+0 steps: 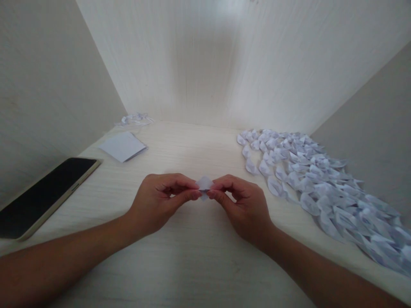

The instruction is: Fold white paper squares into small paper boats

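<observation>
A small folded white paper piece (pixel 204 183) is held just above the middle of the table, its top and bottom corners pointing up and down. My left hand (pixel 163 196) pinches its left corner between thumb and fingers. On the opposite corner, the thumb and index finger of my right hand (pixel 242 201) are closed. The fingertips of both hands are a short gap apart, with the paper spanning between them. The fingers cover its side corners.
Many folded white paper pieces (pixel 321 184) spread along the right side of the pale table (pixel 192 149). A stack of paper squares (pixel 123 146) lies at the back left, paper scraps (pixel 136 119) behind it. A phone (pixel 48 194) rests at the left. Walls enclose the back and sides.
</observation>
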Tool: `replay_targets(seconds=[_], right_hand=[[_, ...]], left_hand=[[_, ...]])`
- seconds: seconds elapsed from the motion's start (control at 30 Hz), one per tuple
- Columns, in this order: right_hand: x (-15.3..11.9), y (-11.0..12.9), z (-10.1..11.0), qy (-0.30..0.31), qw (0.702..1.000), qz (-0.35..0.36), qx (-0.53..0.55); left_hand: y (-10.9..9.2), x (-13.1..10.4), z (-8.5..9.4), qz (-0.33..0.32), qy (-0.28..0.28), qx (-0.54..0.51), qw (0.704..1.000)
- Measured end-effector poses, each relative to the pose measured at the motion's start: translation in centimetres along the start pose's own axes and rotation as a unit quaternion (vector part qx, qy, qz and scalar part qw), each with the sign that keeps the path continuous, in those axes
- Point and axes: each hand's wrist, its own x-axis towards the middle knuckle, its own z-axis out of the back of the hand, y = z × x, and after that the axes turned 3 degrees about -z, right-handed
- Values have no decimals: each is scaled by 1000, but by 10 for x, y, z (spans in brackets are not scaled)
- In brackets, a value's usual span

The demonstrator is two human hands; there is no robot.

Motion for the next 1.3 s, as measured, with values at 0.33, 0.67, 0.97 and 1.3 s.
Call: replay_targets(seconds=[0.33,0.67,0.97,1.3], right_hand=[[-3,5,-5,-11,998,-20,57],[-5,2,-9,-32,991,-80,102],[-3,0,-10,-36,979,-110,170],[0,-4,-8,-10,965,-158,209]], left_hand=[[-5,-3,0,-20,5,51,998],[-2,-5,-5,29,-22,-35,999],[-6,-5,-5,52,-18,-36,998],[-6,-4,-5,63,-28,-55,996]])
